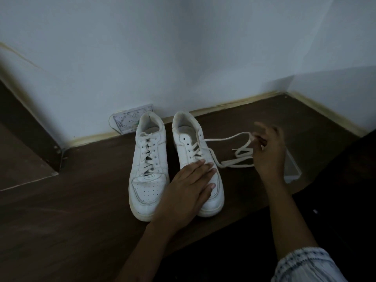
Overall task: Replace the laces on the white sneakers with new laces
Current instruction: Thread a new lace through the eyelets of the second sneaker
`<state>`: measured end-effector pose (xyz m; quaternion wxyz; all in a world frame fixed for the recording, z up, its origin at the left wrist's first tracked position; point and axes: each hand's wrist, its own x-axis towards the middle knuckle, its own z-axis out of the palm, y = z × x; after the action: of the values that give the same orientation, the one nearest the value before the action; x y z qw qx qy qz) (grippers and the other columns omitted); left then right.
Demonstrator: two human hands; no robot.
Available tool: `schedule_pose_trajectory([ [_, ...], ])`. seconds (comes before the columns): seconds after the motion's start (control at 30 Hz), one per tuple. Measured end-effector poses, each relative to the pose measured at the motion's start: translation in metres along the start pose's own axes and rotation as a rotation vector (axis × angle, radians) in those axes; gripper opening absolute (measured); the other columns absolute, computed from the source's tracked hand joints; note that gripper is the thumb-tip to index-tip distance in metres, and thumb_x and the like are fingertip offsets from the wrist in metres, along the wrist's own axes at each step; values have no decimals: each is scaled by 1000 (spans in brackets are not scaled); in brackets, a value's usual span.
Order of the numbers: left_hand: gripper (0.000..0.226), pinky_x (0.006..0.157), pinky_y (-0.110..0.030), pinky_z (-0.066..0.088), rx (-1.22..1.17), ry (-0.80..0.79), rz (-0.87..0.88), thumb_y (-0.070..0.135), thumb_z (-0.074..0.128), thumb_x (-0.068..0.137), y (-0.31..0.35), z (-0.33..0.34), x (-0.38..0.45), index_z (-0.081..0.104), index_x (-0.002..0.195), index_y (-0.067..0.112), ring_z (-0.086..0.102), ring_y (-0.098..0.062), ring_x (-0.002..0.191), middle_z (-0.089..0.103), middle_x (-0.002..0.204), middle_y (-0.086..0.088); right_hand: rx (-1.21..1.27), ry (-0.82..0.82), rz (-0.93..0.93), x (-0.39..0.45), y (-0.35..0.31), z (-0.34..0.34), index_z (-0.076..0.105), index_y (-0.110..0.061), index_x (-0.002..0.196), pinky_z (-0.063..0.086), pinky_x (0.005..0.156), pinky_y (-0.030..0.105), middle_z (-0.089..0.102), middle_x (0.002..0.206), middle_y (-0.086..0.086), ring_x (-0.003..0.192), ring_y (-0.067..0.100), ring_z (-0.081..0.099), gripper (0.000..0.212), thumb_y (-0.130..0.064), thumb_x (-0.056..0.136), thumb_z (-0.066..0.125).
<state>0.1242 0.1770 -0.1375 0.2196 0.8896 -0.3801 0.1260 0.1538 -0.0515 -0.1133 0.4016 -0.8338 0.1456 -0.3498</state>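
We press flat left hand (188,185) fingers on the light right sneaker (198,159), near the floor's wall edge, while right hand (268,151) fingers pinch its limp, slippery lace (234,159) near the tip.

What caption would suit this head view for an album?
Left hand steadies the right-side sneaker while right hand pulls its lace loose.

No legible text, brand, number or sign found. The printed card (131,121) against the wall (183,47), at 11 o'clock from the sneakers (175,163), carries markings too blurred and dim to read.
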Motion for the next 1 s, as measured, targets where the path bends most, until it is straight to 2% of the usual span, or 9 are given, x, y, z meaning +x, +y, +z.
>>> schedule_pose_trajectory([
  [0.1, 46, 116, -24, 19, -9, 11, 5, 38, 33, 103, 0, 1, 0, 53, 139, 17, 28, -7, 143, 48, 146, 6, 4, -42, 28, 2, 6, -5, 63, -21, 104, 53, 86, 27, 59, 113, 1, 94, 8, 60, 29, 2, 86, 62],
  [0.2, 46, 116, -23, 19, -3, 14, 2, 39, 33, 103, 0, 1, 1, 53, 139, 18, 29, -7, 142, 49, 145, 7, -34, -259, 61, 2, 5, -10, 68, -21, 94, 50, 78, 23, 67, 97, -2, 91, 10, 62, 19, -3, 87, 64],
  [0.33, 46, 116, -25, 22, -1, 11, 5, 39, 33, 103, -1, 2, 1, 54, 138, 18, 29, -6, 142, 49, 145, 7, -195, -603, 146, 0, -5, -16, 67, -18, 102, 40, 66, 13, 62, 101, -6, 92, 8, 57, 18, -6, 91, 61],
  [0.43, 44, 116, -23, 19, -1, 24, 8, 37, 35, 103, -1, 2, 1, 56, 136, 18, 30, -7, 141, 51, 143, 7, -369, -750, 181, -9, -6, -17, 64, -18, 115, 47, 82, 24, 58, 112, -2, 100, 12, 56, 26, -7, 91, 60],
  [0.53, 43, 115, -22, 20, -4, 41, 9, 36, 37, 102, -1, 3, 2, 59, 134, 17, 32, -7, 140, 53, 141, 7, -464, -745, 135, -21, -1, -8, 63, -17, 114, 44, 85, 25, 57, 118, 0, 103, 15, 55, 28, -11, 87, 65],
  [0.7, 42, 115, -19, 17, -32, 61, 0, 37, 39, 101, -2, 4, 3, 60, 133, 18, 31, -4, 140, 54, 140, 8, -463, -705, 176, -40, -5, -7, 67, -15, 96, 40, 76, 23, 59, 101, 0, 86, 10, 51, 13, -8, 91, 57],
  [0.8, 42, 115, -15, 12, -68, 73, -17, 39, 40, 101, -2, 4, 3, 60, 132, 20, 28, 0, 140, 53, 140, 10, -352, -653, 184, -46, -10, -13, 65, -15, 92, 41, 76, 22, 59, 101, -1, 88, 9, 52, 12, -6, 91, 57],
  [0.87, 42, 114, -13, 10, -95, 86, -28, 40, 41, 100, -2, 4, 3, 61, 131, 21, 26, 3, 139, 53, 140, 12, -246, -635, 248, -44, -17, -19, 61, -21, 88, 39, 67, 20, 60, 95, -6, 84, 4, 53, 13, -11, 94, 56],
  [1.0, 39, 113, -13, 12, -100, 112, -17, 39, 43, 99, -1, 5, 4, 64, 128, 22, 29, 2, 137, 55, 137, 12, -77, -734, 273, -39, -29, -32, 65, -24, 87, 45, 66, 21, 66, 80, -6, 75, 3, 60, 6, -22, 92, 62],
])
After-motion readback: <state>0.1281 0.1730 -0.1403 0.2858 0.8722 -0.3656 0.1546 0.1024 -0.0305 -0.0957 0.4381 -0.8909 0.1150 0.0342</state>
